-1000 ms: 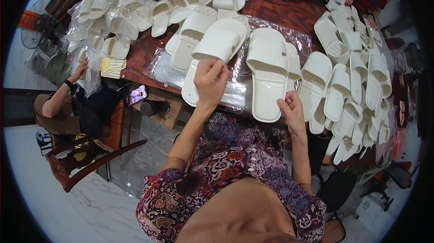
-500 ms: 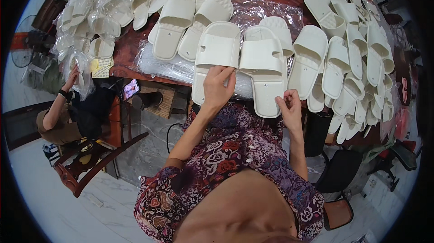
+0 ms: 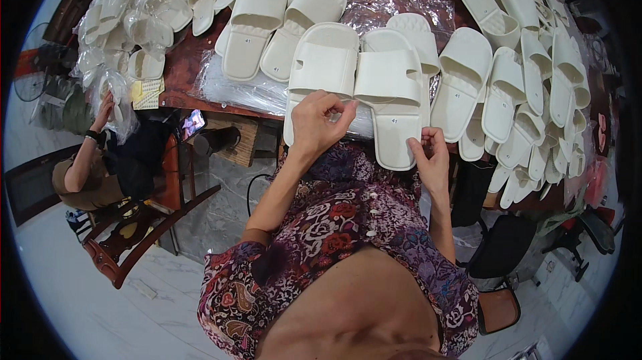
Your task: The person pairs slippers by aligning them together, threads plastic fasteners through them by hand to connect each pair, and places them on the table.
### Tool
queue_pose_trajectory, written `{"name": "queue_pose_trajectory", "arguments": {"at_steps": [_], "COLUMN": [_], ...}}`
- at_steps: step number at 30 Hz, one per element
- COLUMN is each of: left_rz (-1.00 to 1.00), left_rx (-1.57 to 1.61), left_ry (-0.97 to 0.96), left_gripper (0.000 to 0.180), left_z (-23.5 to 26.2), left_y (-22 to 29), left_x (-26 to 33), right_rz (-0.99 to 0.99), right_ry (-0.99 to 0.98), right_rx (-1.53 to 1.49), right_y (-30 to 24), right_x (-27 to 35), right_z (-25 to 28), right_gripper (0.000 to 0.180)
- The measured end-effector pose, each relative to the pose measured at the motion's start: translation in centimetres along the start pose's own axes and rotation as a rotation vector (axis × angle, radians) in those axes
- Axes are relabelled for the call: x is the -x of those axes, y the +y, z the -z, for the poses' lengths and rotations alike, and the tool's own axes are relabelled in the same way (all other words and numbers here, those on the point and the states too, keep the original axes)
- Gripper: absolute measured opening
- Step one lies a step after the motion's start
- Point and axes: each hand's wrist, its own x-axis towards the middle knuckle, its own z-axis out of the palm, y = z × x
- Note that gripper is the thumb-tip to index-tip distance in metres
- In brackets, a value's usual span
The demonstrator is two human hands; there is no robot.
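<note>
- The right hand [image 3: 431, 158] holds the right-side slide sandal [image 3: 394, 142] by its heel, thumb against the outer rim, fingers curled close.
- The left hand [image 3: 322, 121] has thumb and forefinger bent near each other, at the lower edge of the strap on the left-side slide sandal [image 3: 326, 62]; whether it pinches anything, I cannot tell.
- Both cream sandals are side by side at the near edge of the reddish-brown desk [image 3: 179, 79], heels toward the person, straps just beside each other.
- They look like moulded foam: probably light, springy and hard to break, the smooth strap perhaps slippery. The heel rim or the strap's edge seems the surest hold; pressing mid-strap would likely squash it.
- Behind them lies clear plastic wrapping [image 3: 231, 92].
- To the right is a crowd of loose slides [image 3: 501, 102].
- Farther left, a co-worker's hand [image 3: 105, 107] touches a bagged slide [image 3: 120, 119] below a wrapped heap [image 3: 150, 29].
</note>
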Motion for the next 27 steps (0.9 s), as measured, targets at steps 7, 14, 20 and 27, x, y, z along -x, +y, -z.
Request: {"name": "queue_pose_trajectory", "arguments": {"at_steps": [7, 14, 20, 27], "left_rz": [-0.126, -0.178, -0.177, -0.031], "left_rx": [0.041, 0.062, -0.266, -0.148], "left_ry": [0.069, 0.096, 0.226, 0.133], "left_gripper": [0.011, 0.016, 0.058, 0.06], "left_z": [-0.1, 1.4, 1.9, 1.7], "left_y": [-1.2, -2.7, -4.0, -5.8], "left_x": [0.1, 0.5, -1.2, -1.6], "right_rz": [-0.005, 0.104, 0.415, 0.523], "right_ry": [0.055, 0.264, 0.11, -0.04], "right_rx": [0.19, 0.272, 0.306, 0.582], "right_y": [-2.1, -3.4, -6.0, -5.7], "right_x": [-0.1, -0.4, -1.6, -2.5], "right_z": [-0.3, -1.5, -4.1, -7.5], "right_gripper": [0.033, 0.023, 0.018, 0.055]}}
